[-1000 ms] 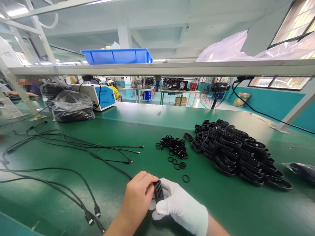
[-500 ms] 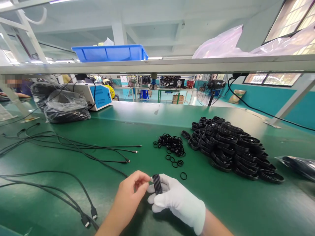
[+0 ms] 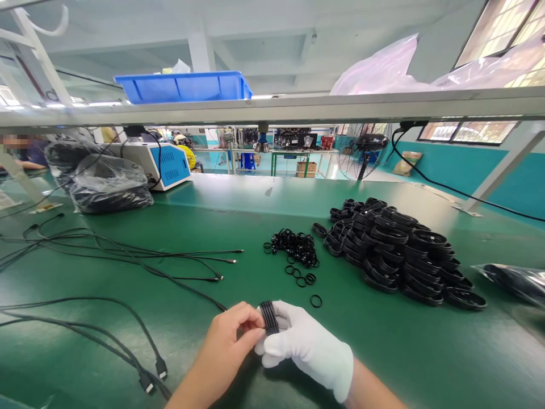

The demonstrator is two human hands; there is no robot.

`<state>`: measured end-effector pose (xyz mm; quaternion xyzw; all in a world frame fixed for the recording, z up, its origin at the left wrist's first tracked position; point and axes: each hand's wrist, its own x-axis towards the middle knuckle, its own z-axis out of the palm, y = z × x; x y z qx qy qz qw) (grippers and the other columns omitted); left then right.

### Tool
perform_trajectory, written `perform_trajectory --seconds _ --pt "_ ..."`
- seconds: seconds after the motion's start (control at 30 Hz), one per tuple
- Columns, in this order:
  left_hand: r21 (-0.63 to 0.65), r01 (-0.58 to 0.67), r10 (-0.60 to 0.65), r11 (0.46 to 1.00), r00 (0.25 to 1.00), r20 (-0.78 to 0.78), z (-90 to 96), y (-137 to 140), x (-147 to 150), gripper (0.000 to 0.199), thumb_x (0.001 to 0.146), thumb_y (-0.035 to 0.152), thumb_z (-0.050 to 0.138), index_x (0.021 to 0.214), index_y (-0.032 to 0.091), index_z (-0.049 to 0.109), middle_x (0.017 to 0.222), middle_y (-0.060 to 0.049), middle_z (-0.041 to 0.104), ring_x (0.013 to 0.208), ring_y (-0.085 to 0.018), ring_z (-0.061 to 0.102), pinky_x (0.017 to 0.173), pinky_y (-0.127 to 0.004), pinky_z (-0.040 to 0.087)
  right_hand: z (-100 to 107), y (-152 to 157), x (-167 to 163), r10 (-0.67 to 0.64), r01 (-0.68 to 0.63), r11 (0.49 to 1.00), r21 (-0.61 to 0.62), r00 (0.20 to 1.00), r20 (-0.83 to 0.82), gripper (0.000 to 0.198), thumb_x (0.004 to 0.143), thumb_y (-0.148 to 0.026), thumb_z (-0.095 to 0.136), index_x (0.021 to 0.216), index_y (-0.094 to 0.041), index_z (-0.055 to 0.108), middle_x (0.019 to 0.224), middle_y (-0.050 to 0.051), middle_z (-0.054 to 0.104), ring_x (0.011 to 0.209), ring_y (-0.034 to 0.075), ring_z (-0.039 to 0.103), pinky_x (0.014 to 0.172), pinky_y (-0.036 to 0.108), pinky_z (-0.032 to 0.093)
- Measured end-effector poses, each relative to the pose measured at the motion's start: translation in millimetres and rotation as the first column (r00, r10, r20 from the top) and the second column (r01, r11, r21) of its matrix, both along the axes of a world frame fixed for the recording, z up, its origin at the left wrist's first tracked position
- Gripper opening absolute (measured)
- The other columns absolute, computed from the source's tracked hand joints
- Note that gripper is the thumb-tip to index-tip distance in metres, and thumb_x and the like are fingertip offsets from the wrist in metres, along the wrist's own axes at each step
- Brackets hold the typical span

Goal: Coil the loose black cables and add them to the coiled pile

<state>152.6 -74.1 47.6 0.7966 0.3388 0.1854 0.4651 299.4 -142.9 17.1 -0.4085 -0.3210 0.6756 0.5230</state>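
Note:
A black cable wound into a tight coil (image 3: pixel 269 318) sits in my right hand (image 3: pixel 310 343), which wears a white glove and has its thumb and fingers closed round the coil. My left hand (image 3: pixel 227 346), bare, presses its pinched thumb and fingertips against the coil's left side; what exactly lies between those fingertips is hidden. Beyond my hands, one black ring (image 3: pixel 315 301) lies by itself, with several more near a small heap of black rings (image 3: pixel 293 247). To the right rises a large pile of coiled black cables (image 3: pixel 395 250).
Loose black cables (image 3: pixel 128 253) stretch across the green table (image 3: pixel 238 221) on the left, and more with larger plugs (image 3: pixel 147 382) lie nearer. Behind them stand a bagged bundle (image 3: pixel 108 182) and a blue-and-white machine (image 3: pixel 170 165). A shelf (image 3: pixel 289 108) overhead carries a blue bin (image 3: pixel 183 88).
My left fingertips have moved slightly right, closer in against the coil. My right hand keeps its hold on the coil. The whole view has shifted a little.

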Motion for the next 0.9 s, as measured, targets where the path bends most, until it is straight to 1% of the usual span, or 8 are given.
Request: perform_trajectory --seconds 0.23,0.3,0.37,0.5,0.57,0.67,0.77,0.9 --pt "-0.18 0.012 0.016 0.984 0.987 0.157 1.5 20 -12 0.028 0.082 0.025 0.051 0.109 0.023 0.06 0.105 -0.005 0.062 0.094 -0.019 0.057 0.086 -0.032 0.044 -4 -3 0 0.267 -0.24 0.964 0.117 0.835 -0.48 0.047 0.067 -0.025 0.063 0.109 -0.006 0.054 0.105 0.014 0.056 0.084 0.019 0.062 0.069 0.031 0.051" --pt "-0.102 0.049 -0.028 0.994 0.98 0.198 -0.8 21 -12 0.029 0.082 0.021 0.052 0.11 0.026 0.062 0.113 -0.004 0.06 0.102 -0.02 0.056 0.091 -0.033 0.043 -4 -4 -1 0.312 -0.264 0.95 0.167 0.792 -0.525 0.046 0.072 -0.026 0.06 0.112 -0.005 0.053 0.107 0.015 0.056 0.086 0.018 0.062 0.07 0.031 0.052" --pt "0.14 -0.022 -0.009 0.99 0.977 0.215 -4.9 16 -9 0.025 0.083 0.019 0.053 0.102 0.026 0.066 0.111 -0.004 0.062 0.104 -0.02 0.055 0.092 -0.033 0.043 -6 -4 -1 0.296 -0.223 0.954 0.198 0.795 -0.529 0.042 0.076 -0.026 0.059 0.112 -0.006 0.054 0.104 0.013 0.058 0.086 0.017 0.062 0.071 0.029 0.052" --pt "0.665 -0.165 0.017 0.728 0.975 0.223 -17.0 3 0 0.025 0.084 0.012 0.052 0.104 0.021 0.064 0.093 -0.005 0.065 0.087 -0.018 0.058 0.079 -0.03 0.047 -9 -3 -2 0.207 -0.145 0.976 0.162 0.85 -0.485 0.041 0.075 -0.022 0.064 0.112 -0.009 0.052 0.09 0.009 0.06 0.083 0.015 0.063 0.072 0.028 0.053" --pt "0.778 -0.195 0.011 0.597 0.972 0.235 -22.8 -1 4 0.024 0.085 0.01 0.051 0.103 0.018 0.064 0.087 -0.006 0.065 0.079 -0.017 0.059 0.072 -0.028 0.048 -9 -3 -4 0.17 -0.131 0.984 0.12 0.883 -0.437 0.044 0.071 -0.02 0.069 0.11 -0.009 0.052 0.087 0.008 0.059 0.081 0.015 0.062 0.069 0.027 0.053" --pt "0.819 -0.224 0.035 0.527 0.969 0.243 -28.1 -3 7 0.018 0.086 0.009 0.049 0.094 0.016 0.064 0.077 -0.004 0.065 0.07 -0.015 0.059 0.066 -0.025 0.048 -6 -2 -6 0.144 -0.123 0.989 0.078 0.916 -0.374 0.048 0.065 -0.02 0.074 0.106 -0.01 0.052 0.087 0.006 0.057 0.079 0.015 0.062 0.065 0.025 0.053" --pt "0.773 -0.226 0.073 0.593 0.971 0.227 -26.2 -1 6 0.016 0.086 0.011 0.05 0.088 0.017 0.064 0.074 -0.002 0.065 0.068 -0.014 0.061 0.064 -0.024 0.048 -2 -2 -7 0.117 -0.103 0.993 0.06 0.936 -0.331 0.049 0.062 -0.02 0.075 0.104 -0.011 0.052 0.089 0.005 0.056 0.078 0.014 0.06 0.064 0.025 0.052" --pt "0.533 -0.184 0.149 0.826 0.983 0.109 -16.0 2 5 0.018 0.078 0.008 0.053 0.085 0.02 0.065 0.079 0.001 0.065 0.072 -0.013 0.062 0.066 -0.023 0.049 -1 -3 -8 0.06 -0.051 0.998 0.04 0.966 -0.251 0.052 0.057 -0.016 0.077 0.102 -0.011 0.053 0.091 0.006 0.057 0.081 0.015 0.06 0.066 0.027 0.051"
